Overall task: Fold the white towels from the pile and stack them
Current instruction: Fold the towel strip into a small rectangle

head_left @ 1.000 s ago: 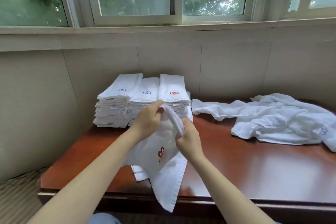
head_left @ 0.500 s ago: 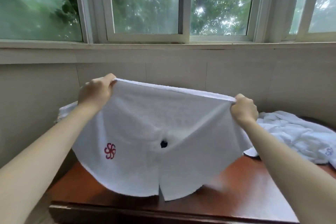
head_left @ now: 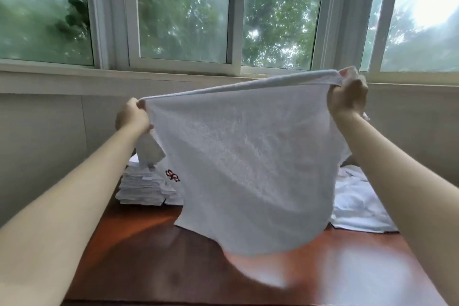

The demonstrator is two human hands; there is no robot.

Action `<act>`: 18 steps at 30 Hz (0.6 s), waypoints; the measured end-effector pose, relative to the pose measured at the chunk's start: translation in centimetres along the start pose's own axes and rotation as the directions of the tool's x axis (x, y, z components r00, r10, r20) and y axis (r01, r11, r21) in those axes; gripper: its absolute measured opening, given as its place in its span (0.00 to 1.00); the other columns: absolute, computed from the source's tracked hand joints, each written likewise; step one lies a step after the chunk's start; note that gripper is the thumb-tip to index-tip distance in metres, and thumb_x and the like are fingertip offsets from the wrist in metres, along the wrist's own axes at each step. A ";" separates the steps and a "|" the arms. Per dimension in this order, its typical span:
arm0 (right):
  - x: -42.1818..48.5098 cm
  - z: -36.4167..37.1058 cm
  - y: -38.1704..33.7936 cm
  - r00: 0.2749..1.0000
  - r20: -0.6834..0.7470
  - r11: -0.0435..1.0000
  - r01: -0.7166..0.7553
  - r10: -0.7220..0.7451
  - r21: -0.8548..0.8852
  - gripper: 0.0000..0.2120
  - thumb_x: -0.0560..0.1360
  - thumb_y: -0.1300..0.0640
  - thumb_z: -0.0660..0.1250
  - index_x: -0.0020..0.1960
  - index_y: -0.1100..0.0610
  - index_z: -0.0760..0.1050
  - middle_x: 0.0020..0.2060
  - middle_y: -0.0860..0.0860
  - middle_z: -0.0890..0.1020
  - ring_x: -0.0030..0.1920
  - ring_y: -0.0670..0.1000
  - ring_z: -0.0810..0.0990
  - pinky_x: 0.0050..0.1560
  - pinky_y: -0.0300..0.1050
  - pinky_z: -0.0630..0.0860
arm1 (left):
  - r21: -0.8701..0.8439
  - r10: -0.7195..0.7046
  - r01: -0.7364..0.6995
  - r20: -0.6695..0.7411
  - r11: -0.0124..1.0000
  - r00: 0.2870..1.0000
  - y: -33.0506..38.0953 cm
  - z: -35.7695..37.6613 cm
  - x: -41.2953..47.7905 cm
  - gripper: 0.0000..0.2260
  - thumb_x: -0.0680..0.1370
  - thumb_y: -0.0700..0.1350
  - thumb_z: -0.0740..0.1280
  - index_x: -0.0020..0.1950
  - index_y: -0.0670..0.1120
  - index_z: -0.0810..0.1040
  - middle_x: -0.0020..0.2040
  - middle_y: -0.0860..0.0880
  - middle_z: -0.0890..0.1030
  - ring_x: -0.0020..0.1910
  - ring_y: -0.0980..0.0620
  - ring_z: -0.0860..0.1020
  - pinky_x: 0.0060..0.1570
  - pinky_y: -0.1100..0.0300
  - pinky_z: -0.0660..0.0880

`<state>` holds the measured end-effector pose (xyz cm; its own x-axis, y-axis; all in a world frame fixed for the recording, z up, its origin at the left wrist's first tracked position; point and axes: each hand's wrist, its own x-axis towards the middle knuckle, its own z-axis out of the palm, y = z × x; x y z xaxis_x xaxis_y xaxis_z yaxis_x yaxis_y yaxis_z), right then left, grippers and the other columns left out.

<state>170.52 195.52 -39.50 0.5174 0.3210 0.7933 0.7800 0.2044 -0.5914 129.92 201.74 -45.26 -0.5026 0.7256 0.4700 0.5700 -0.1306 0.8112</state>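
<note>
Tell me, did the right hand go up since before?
Yes. The right hand rose: earlier it sat well below the window sill, and now its top reaches the sill, gripping a corner of the white towel.

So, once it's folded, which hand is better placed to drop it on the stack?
Left, probably. The left hand grips the towel corner on the side of the stack, just above it in view; the right hand grips the far corner, higher, over the pile.

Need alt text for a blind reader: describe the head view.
A person's left hand and right hand hold a white towel spread above a wooden table. Folded towels stand stacked behind it, a loose pile at right.
</note>
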 end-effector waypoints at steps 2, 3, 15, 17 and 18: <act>-0.4 -0.3 2.8 0.990 0.136 0.995 -0.006 0.020 -0.103 0.13 0.75 0.65 0.56 0.55 0.64 0.76 0.54 0.67 0.77 0.55 0.65 0.75 0.51 0.50 0.71 | 0.058 0.044 -0.046 0.029 0.997 0.999 -2.1 1.0 -0.9 0.12 0.82 0.46 0.55 0.51 0.39 0.73 0.53 0.34 0.78 0.51 0.35 0.78 0.51 0.46 0.75; -0.7 -0.3 4.2 0.978 0.205 0.987 -0.011 0.044 -0.161 0.11 0.74 0.65 0.58 0.51 0.64 0.77 0.52 0.67 0.78 0.54 0.65 0.76 0.49 0.49 0.71 | 0.075 0.062 -0.066 0.062 0.995 0.996 -3.1 1.6 -1.1 0.13 0.82 0.46 0.56 0.50 0.38 0.73 0.54 0.32 0.77 0.53 0.34 0.76 0.51 0.47 0.73; 1.2 4.2 7.3 0.949 0.261 0.983 -0.160 0.179 -0.091 0.09 0.75 0.65 0.57 0.44 0.60 0.76 0.50 0.65 0.79 0.53 0.65 0.76 0.46 0.49 0.68 | 0.072 0.225 -0.220 -0.077 0.973 0.971 1.2 2.4 3.4 0.14 0.81 0.45 0.59 0.54 0.36 0.78 0.56 0.30 0.74 0.57 0.33 0.73 0.56 0.48 0.70; 3.5 4.2 5.5 0.971 0.188 0.983 -0.163 0.146 0.082 0.10 0.76 0.64 0.57 0.45 0.61 0.77 0.47 0.64 0.80 0.49 0.59 0.77 0.45 0.49 0.69 | 0.044 0.338 -0.336 -0.158 0.941 0.928 3.3 0.6 4.5 0.17 0.82 0.48 0.60 0.52 0.34 0.79 0.53 0.30 0.76 0.56 0.35 0.74 0.53 0.49 0.69; 4.2 4.0 4.8 0.972 0.178 0.967 -0.182 0.150 0.178 0.11 0.76 0.62 0.57 0.42 0.58 0.76 0.43 0.61 0.79 0.45 0.54 0.75 0.44 0.48 0.70 | 0.038 0.382 -0.381 -0.184 0.924 0.906 3.9 -0.2 4.9 0.19 0.82 0.50 0.60 0.51 0.34 0.79 0.51 0.30 0.76 0.55 0.36 0.74 0.51 0.49 0.69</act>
<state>175.05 201.56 -39.57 0.5576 0.5077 0.6568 0.5974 0.3039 -0.7421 129.58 204.60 -39.70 -0.3573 0.4832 0.7993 0.7430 -0.3715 0.5567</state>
